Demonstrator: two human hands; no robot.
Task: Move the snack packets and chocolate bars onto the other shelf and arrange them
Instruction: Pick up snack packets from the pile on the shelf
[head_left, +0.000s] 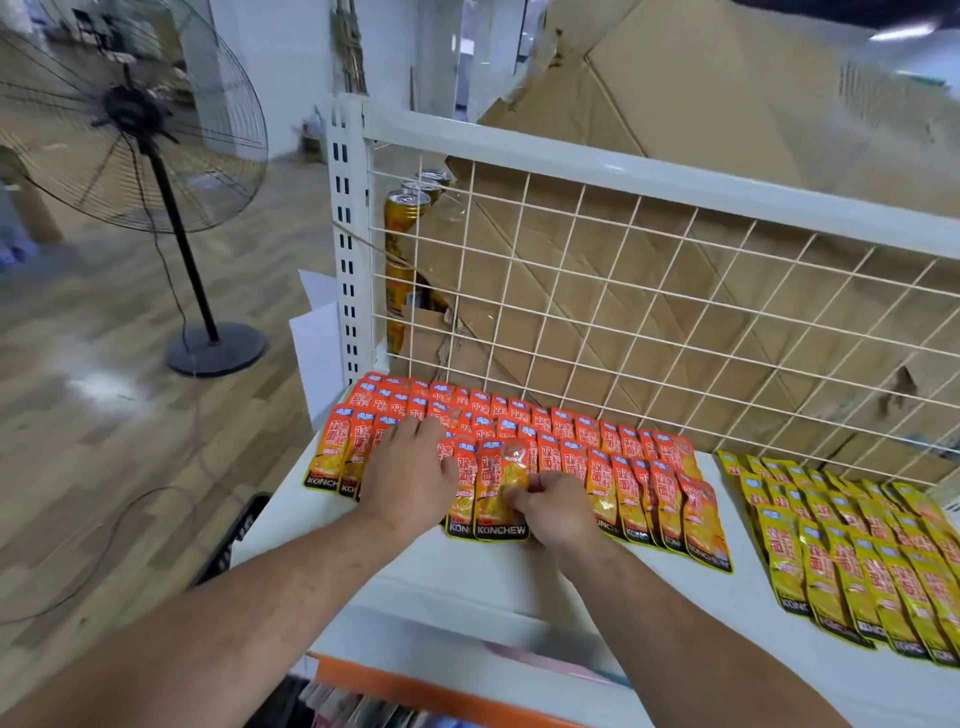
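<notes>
1. Snack packets lie in two groups on the white shelf (571, 587): orange packets (623, 467) at its left and middle, yellow packets (841, 561) at its right, with a bare strip of shelf between them
2. One standing fan (130, 114) is on the wooden floor far left, well apart from the shelf, and a thin black cable (104, 519) loops across the floor nearer the camera
3. One slotted white upright (345, 234) marks the shelf's left back corner; behind it three gold can tops (402, 218) show through the wire mesh back (649, 291)
4. Orange packets overlap in about three rows, labels up; an exact count cannot be told, since they overlap and both hands cover some
5. Left hand (410, 467) rests palm down on the left part of the orange group, fingers spread and straight, its grip slack and holding nothing
6. Right hand (556, 512) is just beside it, fingers curled, its grip pinching one orange packet (498, 483) that lies on top of the front row
7. Flattened cardboard (701, 130) fills the space behind the mesh, blocking the view beyond
8. Yellow packets also overlap in about three rows; the right edge of the view cuts them, so their number cannot be told
</notes>
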